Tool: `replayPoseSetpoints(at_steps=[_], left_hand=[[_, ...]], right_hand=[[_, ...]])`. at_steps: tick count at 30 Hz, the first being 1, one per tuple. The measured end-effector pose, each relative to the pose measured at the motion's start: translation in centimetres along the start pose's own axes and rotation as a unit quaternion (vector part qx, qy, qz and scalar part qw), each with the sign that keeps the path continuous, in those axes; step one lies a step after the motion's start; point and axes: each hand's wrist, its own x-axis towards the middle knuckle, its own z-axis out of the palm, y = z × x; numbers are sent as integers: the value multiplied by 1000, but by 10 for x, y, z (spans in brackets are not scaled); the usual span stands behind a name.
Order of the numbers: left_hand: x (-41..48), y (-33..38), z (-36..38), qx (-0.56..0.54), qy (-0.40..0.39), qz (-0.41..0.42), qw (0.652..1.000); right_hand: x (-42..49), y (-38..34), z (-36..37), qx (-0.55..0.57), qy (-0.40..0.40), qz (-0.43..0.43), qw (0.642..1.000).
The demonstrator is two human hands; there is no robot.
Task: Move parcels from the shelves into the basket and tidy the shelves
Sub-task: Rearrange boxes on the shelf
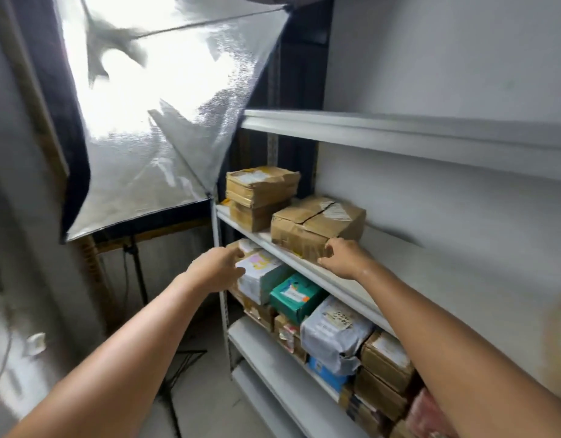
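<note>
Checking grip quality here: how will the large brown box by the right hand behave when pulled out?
The box looks creased, with a split across its top, so it may flex rather than stay stiff. Lying flat and wide on the shelf, it should slide, not tip. Its bulk beside the right hand suggests a two-handed lift.

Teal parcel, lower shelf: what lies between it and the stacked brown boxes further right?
A grey plastic-wrapped parcel with a handwritten label, seen in the head view.
</note>
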Motion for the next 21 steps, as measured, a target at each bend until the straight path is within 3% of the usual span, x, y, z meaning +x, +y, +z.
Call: replayPoseSetpoints(at_steps=[11, 21], left_hand=[[107, 44, 19, -15, 4, 23, 1000], [187, 45, 38, -137, -6, 13, 991]], right_hand=[[84, 67, -9, 54, 79, 90, 991], [131, 53, 12, 158, 43, 139, 977]])
